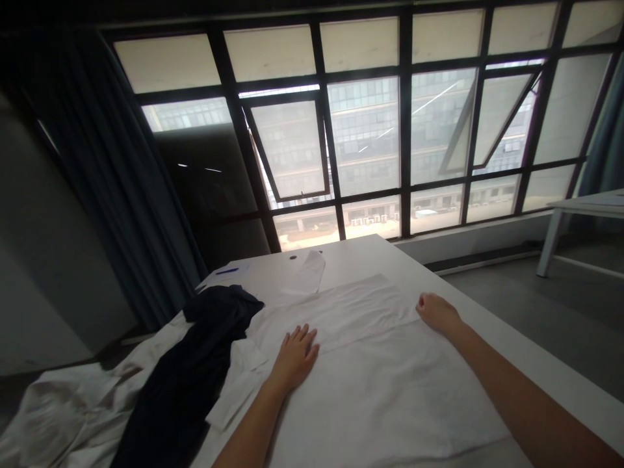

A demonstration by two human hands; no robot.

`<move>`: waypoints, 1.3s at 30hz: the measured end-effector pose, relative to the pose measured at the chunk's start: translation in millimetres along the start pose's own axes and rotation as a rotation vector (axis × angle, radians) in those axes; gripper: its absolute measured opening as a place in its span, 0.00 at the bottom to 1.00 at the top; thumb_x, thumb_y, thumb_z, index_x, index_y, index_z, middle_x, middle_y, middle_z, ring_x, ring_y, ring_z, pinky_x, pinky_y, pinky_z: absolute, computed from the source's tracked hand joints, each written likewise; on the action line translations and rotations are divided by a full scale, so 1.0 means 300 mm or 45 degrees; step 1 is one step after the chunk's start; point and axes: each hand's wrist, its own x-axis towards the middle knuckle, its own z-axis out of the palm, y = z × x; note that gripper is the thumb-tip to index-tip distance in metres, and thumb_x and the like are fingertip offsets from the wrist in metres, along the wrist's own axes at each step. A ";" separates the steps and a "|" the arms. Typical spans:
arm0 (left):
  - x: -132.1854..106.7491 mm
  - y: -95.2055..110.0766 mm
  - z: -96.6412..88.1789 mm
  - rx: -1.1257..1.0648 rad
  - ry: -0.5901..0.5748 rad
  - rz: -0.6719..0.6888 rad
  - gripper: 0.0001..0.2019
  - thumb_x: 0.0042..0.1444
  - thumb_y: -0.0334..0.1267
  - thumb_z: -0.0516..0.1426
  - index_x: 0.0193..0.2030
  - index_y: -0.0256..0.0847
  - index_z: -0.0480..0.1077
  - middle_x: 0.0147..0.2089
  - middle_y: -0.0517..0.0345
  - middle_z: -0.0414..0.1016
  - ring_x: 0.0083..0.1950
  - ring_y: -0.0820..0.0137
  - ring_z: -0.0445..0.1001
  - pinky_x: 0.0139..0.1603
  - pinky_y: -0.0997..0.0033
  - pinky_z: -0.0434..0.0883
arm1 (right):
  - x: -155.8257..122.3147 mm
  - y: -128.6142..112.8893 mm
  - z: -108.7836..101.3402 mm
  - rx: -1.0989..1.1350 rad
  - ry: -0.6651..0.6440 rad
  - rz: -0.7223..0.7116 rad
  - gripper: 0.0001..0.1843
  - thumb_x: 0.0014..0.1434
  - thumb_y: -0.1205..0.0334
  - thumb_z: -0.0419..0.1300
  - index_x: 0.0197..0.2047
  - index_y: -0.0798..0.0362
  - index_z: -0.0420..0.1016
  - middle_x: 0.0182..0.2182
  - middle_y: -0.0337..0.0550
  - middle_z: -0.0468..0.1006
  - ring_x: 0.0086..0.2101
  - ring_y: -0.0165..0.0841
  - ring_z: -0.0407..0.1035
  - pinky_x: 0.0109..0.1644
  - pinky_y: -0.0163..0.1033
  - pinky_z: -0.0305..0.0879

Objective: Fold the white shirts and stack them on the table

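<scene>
A white shirt (370,383) lies spread flat on a white table (511,351). My left hand (295,357) rests flat on the cloth near its middle, fingers stretched out and slightly apart. My right hand (436,311) sits at the shirt's right edge with its fingers curled down onto the fabric edge. A sleeve or cuff (307,276) of the shirt points toward the far end of the table.
A dark navy garment (195,370) lies crumpled to the left, over more white cloth (63,409) hanging off the table's left side. A blue pen (227,270) lies on paper at the far left corner. Large windows, dark curtains and another white table (585,208) stand beyond.
</scene>
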 end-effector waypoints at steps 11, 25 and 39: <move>-0.004 0.004 -0.013 -0.004 -0.027 0.003 0.26 0.69 0.52 0.44 0.71 0.49 0.58 0.75 0.55 0.51 0.75 0.59 0.47 0.73 0.50 0.45 | 0.013 0.040 0.038 -0.041 -0.160 -0.031 0.19 0.66 0.48 0.50 0.41 0.53 0.76 0.44 0.55 0.79 0.44 0.44 0.73 0.45 0.45 0.64; -0.022 0.012 -0.040 0.036 -0.136 -0.006 0.37 0.63 0.67 0.41 0.74 0.53 0.49 0.77 0.54 0.41 0.77 0.53 0.39 0.72 0.42 0.39 | -0.064 -0.080 0.002 -0.245 -0.033 -0.025 0.21 0.67 0.53 0.50 0.55 0.59 0.69 0.51 0.64 0.73 0.51 0.53 0.69 0.50 0.54 0.62; -0.173 0.120 -0.217 0.073 -0.566 -0.260 0.46 0.52 0.69 0.53 0.73 0.46 0.53 0.70 0.34 0.58 0.60 0.39 0.70 0.57 0.42 0.66 | -0.191 -0.269 0.046 -0.118 -0.618 -0.277 0.42 0.61 0.28 0.36 0.74 0.33 0.37 0.74 0.38 0.32 0.70 0.60 0.28 0.56 0.86 0.35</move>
